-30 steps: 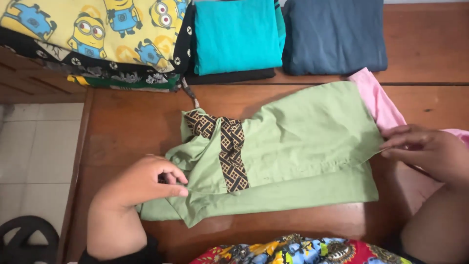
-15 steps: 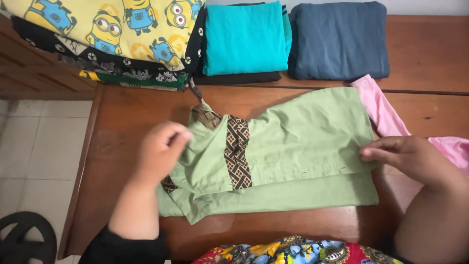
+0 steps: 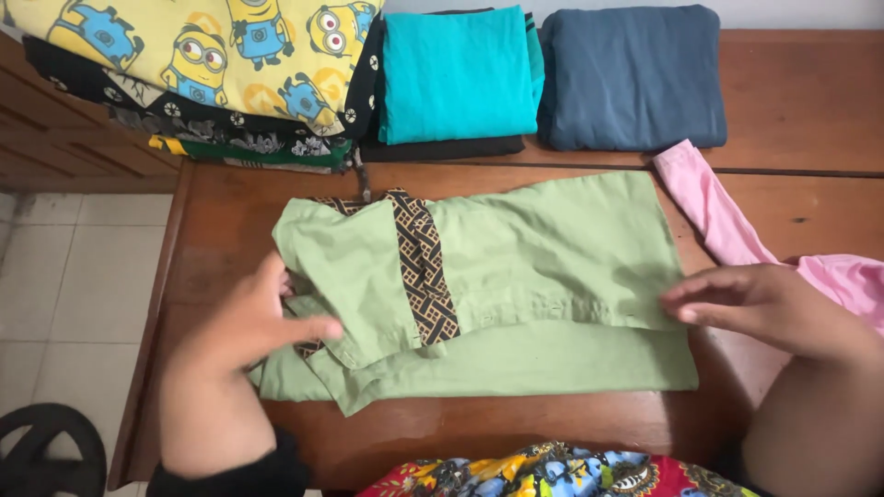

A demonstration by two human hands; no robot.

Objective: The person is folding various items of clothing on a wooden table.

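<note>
The green garment (image 3: 534,267) is matt, lightly creased woven cloth with a black-and-tan patterned band (image 3: 422,267). Under it, the counter (image 3: 801,101) is reddish-brown wood, smooth with a dull sheen.

Left hand (image 3: 244,322) lower left of frame: palm down, fingers loosely spread, thumb pointing right, dark cuff at wrist. Right hand (image 3: 760,304) right edge: flat, fingers extended leftward, forearm bare, running off lower right corner.

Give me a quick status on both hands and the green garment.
Left hand flat, open on green garment. Right hand open, fingertips at its right edge. Pink cloth beside, apart.
</note>
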